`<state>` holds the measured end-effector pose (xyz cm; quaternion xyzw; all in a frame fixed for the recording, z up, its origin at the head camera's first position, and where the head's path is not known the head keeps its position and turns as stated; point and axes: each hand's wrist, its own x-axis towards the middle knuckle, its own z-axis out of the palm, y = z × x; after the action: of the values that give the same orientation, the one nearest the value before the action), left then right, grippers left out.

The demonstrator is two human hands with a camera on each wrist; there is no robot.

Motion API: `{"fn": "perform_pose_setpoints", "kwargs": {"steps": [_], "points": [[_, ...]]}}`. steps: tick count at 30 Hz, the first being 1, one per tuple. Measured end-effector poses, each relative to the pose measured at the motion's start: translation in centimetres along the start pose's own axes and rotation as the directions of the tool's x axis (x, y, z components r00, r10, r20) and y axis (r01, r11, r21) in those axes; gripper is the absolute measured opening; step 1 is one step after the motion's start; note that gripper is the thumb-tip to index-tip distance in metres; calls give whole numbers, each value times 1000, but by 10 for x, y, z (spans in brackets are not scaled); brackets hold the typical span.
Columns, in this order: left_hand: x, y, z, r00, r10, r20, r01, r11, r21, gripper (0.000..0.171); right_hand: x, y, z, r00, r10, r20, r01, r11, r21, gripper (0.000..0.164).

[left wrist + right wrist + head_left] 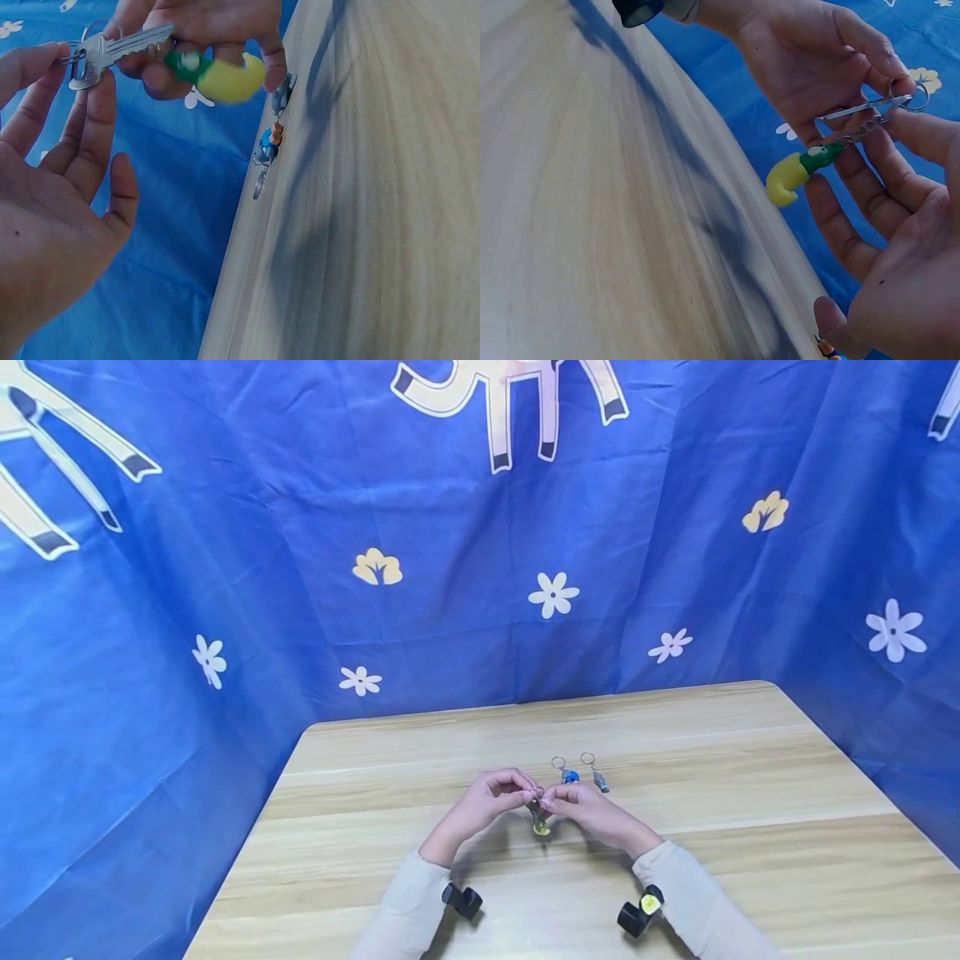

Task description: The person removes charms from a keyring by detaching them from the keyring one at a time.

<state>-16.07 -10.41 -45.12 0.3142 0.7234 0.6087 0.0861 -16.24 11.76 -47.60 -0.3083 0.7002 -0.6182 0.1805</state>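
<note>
Above the table, both hands meet at one keychain. It has a split ring [928, 97], a silver key [124, 49], a short chain [864, 131] and a green-and-yellow figure charm [232, 79]. My left hand [483, 806] pinches the ring beside the key's head between thumb and finger. From the other side, my right hand [596, 817] pinches the same ring with thumb and fingertip. The charm dangles below the fingers, its yellow curved end lowest. Fingertips partly cover the ring.
Just beyond the hands, a keychain with a blue figure [571, 776] and another with a grey figure [601, 782] lie on the wooden table [360, 827]. A blue patterned curtain [450, 635] stands behind the table's far edge. Black wrist cameras [462, 901] sit at both cuffs.
</note>
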Motion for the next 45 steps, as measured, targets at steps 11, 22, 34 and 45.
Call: {"fn": "perform_pose_setpoints", "kwargs": {"steps": [11,22,34,45], "points": [[-4,3,-1,998,-53,16,53,998,17,24,-1,-2,-6,997,30,-67,-24,996,80,13],[-5,3,-4,995,-75,58,76,997,-11,31,0,-13,-3,994,40,-97,-32,995,90,16],[-8,-1,-7,984,2,178,15,996,-92,29,2,-18,-1,992,2,-123,12,993,120,13],[-6,3,-6,989,-29,148,44,993,-105,36,2,-23,-5,990,38,-139,-19,991,136,15]]}}
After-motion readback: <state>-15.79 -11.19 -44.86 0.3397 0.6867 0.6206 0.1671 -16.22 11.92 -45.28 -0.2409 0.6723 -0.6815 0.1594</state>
